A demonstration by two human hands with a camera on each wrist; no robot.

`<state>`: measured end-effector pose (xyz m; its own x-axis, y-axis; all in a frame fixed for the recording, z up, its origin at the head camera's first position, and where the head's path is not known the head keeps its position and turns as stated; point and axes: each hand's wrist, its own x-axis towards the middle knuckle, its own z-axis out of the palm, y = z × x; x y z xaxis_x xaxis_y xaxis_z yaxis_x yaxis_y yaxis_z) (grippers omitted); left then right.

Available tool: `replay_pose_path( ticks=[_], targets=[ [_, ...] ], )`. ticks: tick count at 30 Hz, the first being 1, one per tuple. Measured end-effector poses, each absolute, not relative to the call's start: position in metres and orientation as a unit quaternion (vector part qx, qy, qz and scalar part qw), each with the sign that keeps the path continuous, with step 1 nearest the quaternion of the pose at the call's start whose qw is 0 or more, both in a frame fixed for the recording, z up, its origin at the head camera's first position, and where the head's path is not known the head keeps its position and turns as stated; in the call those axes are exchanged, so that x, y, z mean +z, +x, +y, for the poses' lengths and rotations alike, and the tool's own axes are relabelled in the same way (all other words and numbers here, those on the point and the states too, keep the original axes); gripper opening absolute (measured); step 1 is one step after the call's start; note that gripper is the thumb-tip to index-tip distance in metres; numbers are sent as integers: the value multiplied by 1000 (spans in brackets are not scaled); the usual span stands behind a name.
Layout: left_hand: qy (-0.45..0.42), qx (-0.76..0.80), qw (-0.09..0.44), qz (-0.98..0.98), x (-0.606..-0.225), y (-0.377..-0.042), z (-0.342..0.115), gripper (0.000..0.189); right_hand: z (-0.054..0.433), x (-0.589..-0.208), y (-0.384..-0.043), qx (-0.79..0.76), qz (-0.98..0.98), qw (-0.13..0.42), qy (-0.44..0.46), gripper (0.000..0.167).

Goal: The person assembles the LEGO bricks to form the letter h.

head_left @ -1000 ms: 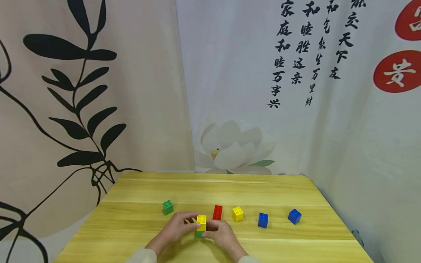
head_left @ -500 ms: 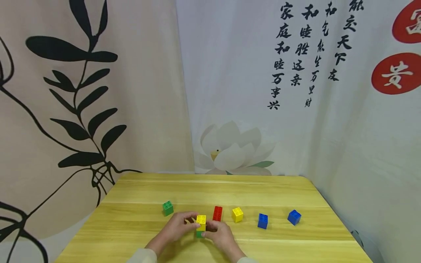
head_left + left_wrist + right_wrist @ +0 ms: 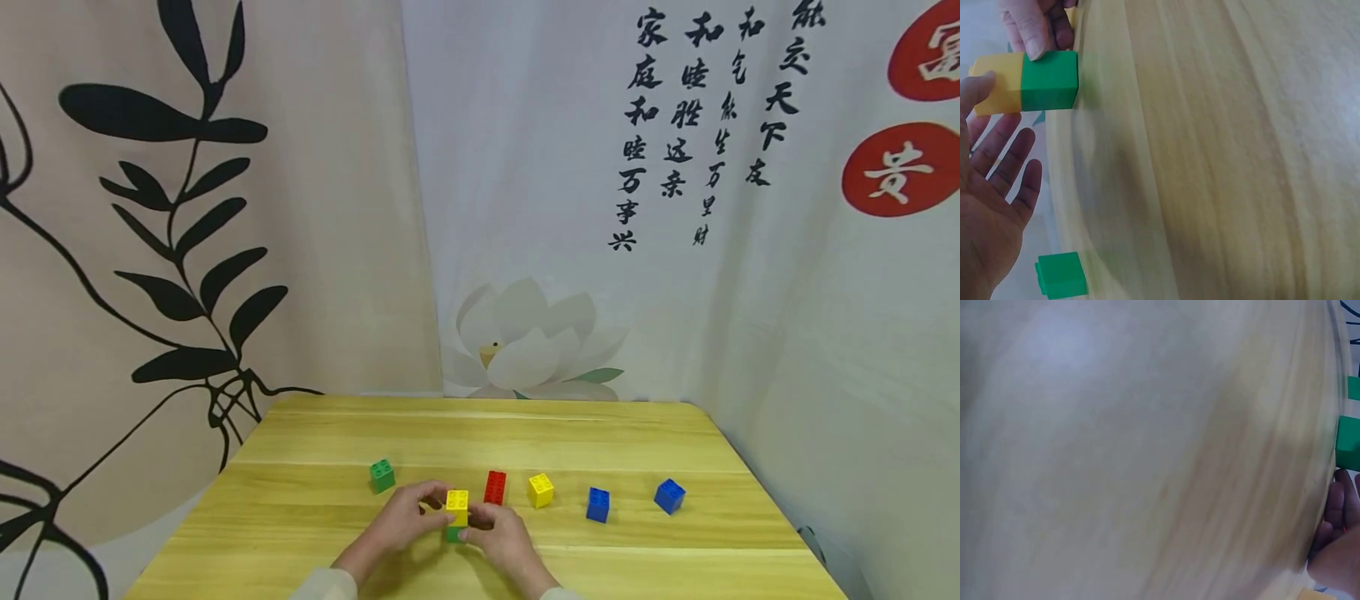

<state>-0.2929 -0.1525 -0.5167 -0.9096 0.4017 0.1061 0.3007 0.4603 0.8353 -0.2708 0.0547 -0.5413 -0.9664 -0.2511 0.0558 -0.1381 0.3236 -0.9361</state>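
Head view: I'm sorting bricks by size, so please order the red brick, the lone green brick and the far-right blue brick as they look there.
1. red brick, the longest, a double-length piece.
2. Tie: lone green brick and far-right blue brick look alike; both are small square bricks, and the different angles make ranking them unsure.

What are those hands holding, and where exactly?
A yellow brick stacked on a green brick; left hand and right hand pinch its opposite sides.
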Motion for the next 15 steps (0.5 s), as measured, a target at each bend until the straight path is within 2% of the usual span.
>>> replay_pose_path(
  ticks=[7,15],
  targets=[
    [208,476,59,853,-522,-292,-157,50,56,-541,-270,-562,819,58,-101,41],
    [212,470,67,854,-513,-291,-161,55,63,-538,-268,-576,809,48,-106,43]
  ],
)
